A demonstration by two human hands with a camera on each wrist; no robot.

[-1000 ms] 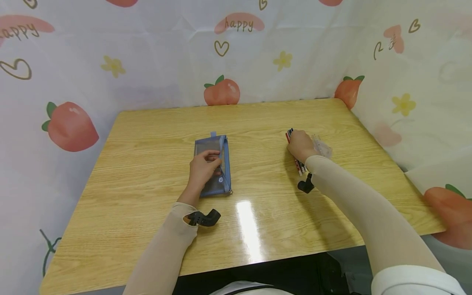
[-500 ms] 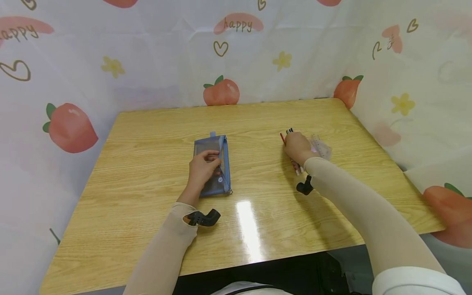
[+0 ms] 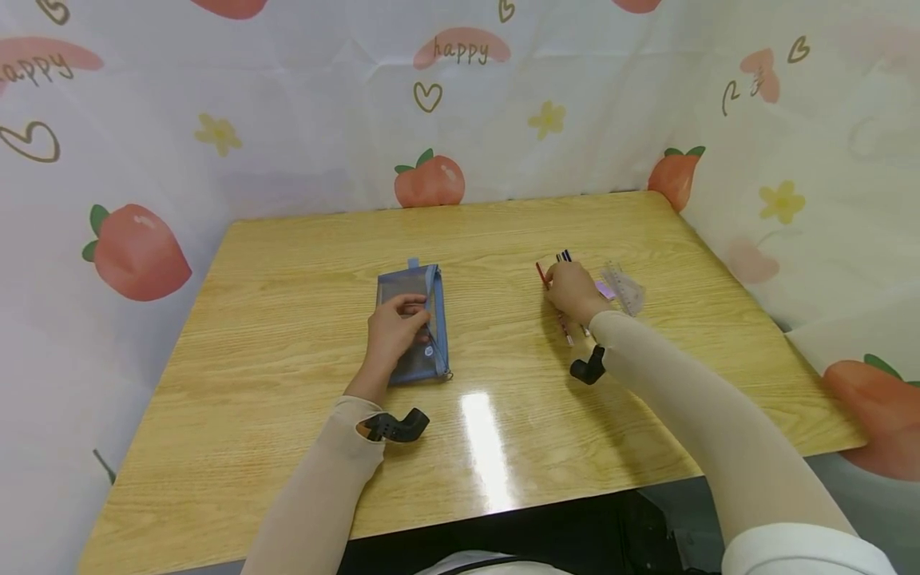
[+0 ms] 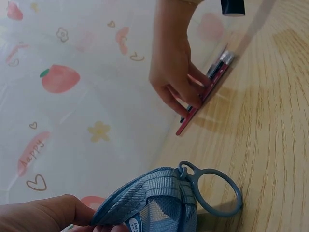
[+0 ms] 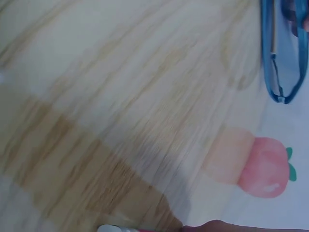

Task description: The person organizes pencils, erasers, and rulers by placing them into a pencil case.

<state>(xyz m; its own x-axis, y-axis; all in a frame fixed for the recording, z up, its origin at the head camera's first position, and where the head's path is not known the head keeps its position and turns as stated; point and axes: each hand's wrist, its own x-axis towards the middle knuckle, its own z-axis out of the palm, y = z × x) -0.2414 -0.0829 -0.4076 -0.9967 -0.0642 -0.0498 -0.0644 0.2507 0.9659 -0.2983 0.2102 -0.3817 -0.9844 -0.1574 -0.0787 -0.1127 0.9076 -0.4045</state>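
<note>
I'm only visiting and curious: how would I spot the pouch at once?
Start with the wooden table, then find the person's left hand. It pinches the edge of a flat, blue-trimmed pouch with a blue ring at its near corner. Unlike the slim pencils to its right, it is broad.

Pouch point(image 4: 157, 195) cropped in wrist views

The head view looks forward and down over the table point(image 3: 287, 263). Both wrist views, close and tilted, face across it and share the blue pouch point(image 4: 161, 186): lower middle in the left, upper right in the right.
</note>
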